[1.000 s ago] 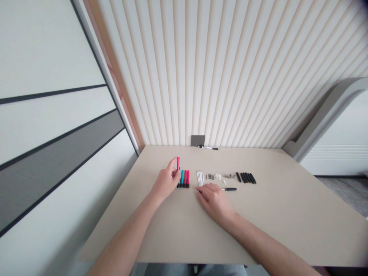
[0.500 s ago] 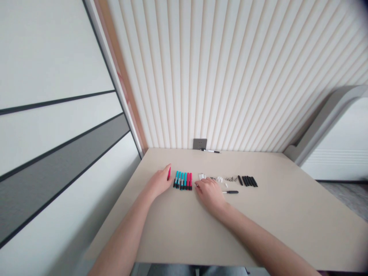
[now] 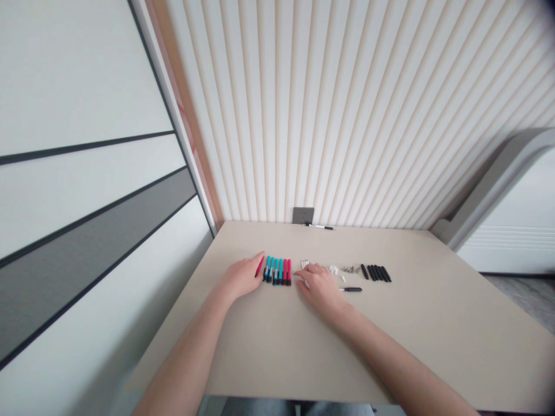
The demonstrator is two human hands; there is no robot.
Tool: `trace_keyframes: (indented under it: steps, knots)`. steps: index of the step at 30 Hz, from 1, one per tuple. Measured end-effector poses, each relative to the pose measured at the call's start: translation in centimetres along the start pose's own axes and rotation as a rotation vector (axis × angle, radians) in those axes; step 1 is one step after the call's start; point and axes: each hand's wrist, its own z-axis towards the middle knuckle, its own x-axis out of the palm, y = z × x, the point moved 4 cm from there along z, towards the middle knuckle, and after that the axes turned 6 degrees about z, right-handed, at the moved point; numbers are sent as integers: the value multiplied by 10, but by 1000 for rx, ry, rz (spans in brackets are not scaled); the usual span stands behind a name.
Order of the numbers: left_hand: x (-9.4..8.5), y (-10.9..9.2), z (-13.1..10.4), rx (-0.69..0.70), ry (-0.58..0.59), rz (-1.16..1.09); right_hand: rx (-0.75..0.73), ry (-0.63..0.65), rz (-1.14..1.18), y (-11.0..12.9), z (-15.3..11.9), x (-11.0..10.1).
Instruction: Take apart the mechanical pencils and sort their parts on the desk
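Table (image 3: 277, 346): in the head view, its pale top carries all the small things, in one band before the person.
Left hand (image 3: 241, 277): its fingers are closed around a pink piece (image 3: 259, 265), which stands tilted just beside the left end of the coloured row.
Coloured row (image 3: 280, 270): four cyan and two pink barrels with black ends lie side by side, between both hands.
Right hand (image 3: 321, 289): it is palm down, fingers bent; whether they hold something, one cannot tell.
In the way: this hand covers part of the white sticks (image 3: 304, 264) and the near end of a dark pen (image 3: 353, 289).
Right of it: small white parts (image 3: 333, 270), a single white tip (image 3: 343, 278), tiny metallic bits (image 3: 350, 269), then black tubes (image 3: 379, 273).
Far edge: another pen (image 3: 321, 226) lies below the socket (image 3: 303, 215), near the ribbed wall (image 3: 299, 104).
Sides: a cabinet (image 3: 87, 202) is at left, a grey-edged panel (image 3: 511, 214) at right.
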Motion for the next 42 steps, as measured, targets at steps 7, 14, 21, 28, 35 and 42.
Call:
trace_keyframes:
  steps: [7, 14, 21, 28, 35, 42]
  knots:
    - [-2, -2, -1, 14, 7, 17, 3, 7, -68, 6, 15, -2]
    - [1, 0, -1, 9, 6, 1, 0, 26, -95, 5, 21, 1]
    - [-1, -1, -2, 22, 17, -22, -4, -29, -71, 2, 17, -2]
    - [-4, -2, -3, 60, 3, -47, 21, -99, -13, -7, 4, -13]
    - [1, 2, -1, 8, 21, -79, 33, -28, -7, -5, 2, -6]
    - [3, 11, 3, -62, 28, 76, 17, 34, 0, 3, 7, 5]
